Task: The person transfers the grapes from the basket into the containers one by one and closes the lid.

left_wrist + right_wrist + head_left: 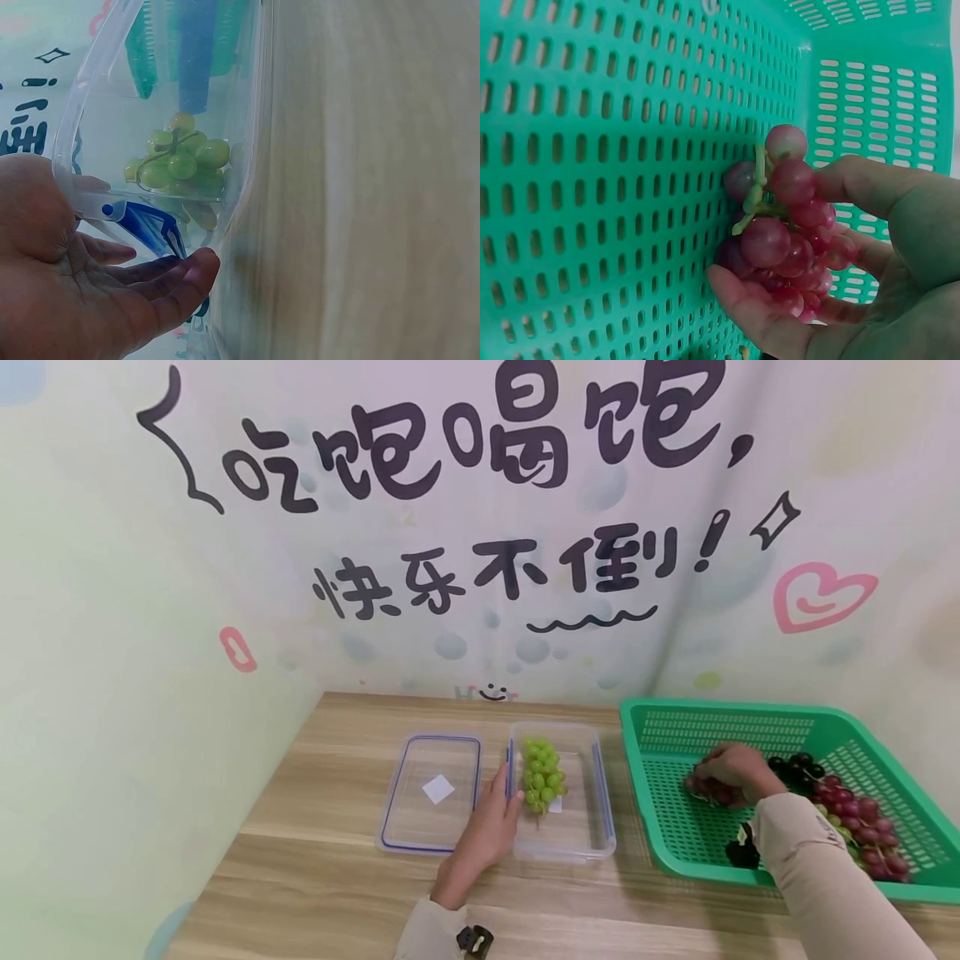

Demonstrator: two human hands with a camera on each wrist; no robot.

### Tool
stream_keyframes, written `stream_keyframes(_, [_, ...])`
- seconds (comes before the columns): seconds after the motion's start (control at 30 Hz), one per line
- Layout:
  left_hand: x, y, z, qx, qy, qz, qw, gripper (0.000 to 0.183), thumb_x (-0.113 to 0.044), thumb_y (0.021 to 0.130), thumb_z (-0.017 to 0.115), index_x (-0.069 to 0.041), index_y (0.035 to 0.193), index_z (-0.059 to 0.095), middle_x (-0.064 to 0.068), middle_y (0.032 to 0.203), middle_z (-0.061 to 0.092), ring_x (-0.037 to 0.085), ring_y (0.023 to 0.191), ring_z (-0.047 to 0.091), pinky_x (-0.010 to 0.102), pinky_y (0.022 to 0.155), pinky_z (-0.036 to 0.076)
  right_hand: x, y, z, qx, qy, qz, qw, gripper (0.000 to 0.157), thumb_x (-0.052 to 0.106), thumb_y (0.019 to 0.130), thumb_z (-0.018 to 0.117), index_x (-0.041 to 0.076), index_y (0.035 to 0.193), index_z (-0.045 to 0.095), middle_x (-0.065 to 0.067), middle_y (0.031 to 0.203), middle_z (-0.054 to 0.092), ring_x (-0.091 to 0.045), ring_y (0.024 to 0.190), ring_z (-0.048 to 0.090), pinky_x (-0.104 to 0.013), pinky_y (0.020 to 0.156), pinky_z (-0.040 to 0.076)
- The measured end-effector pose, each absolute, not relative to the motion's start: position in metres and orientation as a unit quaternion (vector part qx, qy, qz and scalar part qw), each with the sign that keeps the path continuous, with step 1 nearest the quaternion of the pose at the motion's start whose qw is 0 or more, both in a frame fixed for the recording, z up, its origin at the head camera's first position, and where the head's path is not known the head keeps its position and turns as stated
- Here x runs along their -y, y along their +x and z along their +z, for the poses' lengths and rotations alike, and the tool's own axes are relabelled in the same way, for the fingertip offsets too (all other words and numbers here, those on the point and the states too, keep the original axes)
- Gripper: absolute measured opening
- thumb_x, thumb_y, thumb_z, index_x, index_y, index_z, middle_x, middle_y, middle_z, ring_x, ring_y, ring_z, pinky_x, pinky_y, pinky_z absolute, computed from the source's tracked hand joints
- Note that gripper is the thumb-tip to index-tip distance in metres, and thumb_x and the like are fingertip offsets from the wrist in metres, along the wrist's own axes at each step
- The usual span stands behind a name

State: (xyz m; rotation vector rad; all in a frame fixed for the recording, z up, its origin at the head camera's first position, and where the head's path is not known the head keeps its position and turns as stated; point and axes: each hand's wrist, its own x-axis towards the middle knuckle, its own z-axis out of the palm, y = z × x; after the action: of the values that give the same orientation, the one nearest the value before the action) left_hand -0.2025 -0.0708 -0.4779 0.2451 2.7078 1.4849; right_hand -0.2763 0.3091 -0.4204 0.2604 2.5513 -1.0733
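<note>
Inside the green basket (663,852), my right hand (738,770) grips a bunch of red grapes (780,240). Its thumb and fingers curl around the bunch, which is against the perforated basket surface. My left hand (491,822) holds the left side of a clear plastic container (577,839). In the left wrist view its fingers lie by the blue-edged latch flap (154,229), and the thumb reaches over the rim. A bunch of green grapes (542,772) lies inside the container, towards its left side.
The container's clear lid (420,822) with a blue seal lies left of it. Black grapes (798,768) and more red grapes (862,814) occupy the basket's right part, with some green ones partly hidden by the right sleeve. A printed wall hanging (480,652) borders the wooden table (300,852).
</note>
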Motion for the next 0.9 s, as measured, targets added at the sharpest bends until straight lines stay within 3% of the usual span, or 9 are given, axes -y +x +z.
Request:
stream_keyframes(0.3, [0.068, -0.204, -0.479, -0.874, 0.081, 0.478, 0.027, 0.056, -0.020, 0.108, 0.040, 0.004, 0.155, 0.021, 0.032, 0.154, 0.030, 0.046, 0.142, 0.032, 0.057, 0.116, 0.030, -0.314, -0.273, -0.418, -0.902, 0.104, -0.383, 0.171, 0.032, 0.021, 0.093, 0.063, -0.006, 0.109, 0.055, -0.025, 0.099, 0.056, -0.028, 0.078, 0.061, -0.047, 0.062, 0.060])
stream_keyframes(0.6, [0.069, -0.204, -0.480, -0.876, 0.080, 0.475, 0.026, 0.056, -0.021, 0.108, 0.039, 0.003, 0.156, 0.020, 0.031, 0.155, 0.030, 0.045, 0.142, 0.032, 0.056, 0.116, 0.030, -0.314, -0.275, -0.416, -0.885, 0.102, -0.415, 0.186, 0.043, 0.025, 0.097, 0.059, -0.008, 0.120, 0.045, -0.035, 0.116, 0.048, -0.033, 0.090, 0.061, -0.048, 0.070, 0.060])
stream_keyframes(0.9, [0.070, -0.203, -0.479, -0.873, 0.081, 0.481, 0.020, 0.056, -0.019, 0.108, 0.039, 0.002, 0.156, 0.021, 0.032, 0.154, 0.031, 0.046, 0.142, 0.032, 0.058, 0.115, 0.031, -0.311, -0.275, -0.404, -0.867, 0.069, -0.453, 0.194, 0.045, 0.024, 0.101, 0.055, -0.009, 0.127, 0.040, -0.033, 0.121, 0.047, -0.034, 0.100, 0.058, -0.049, 0.078, 0.060])
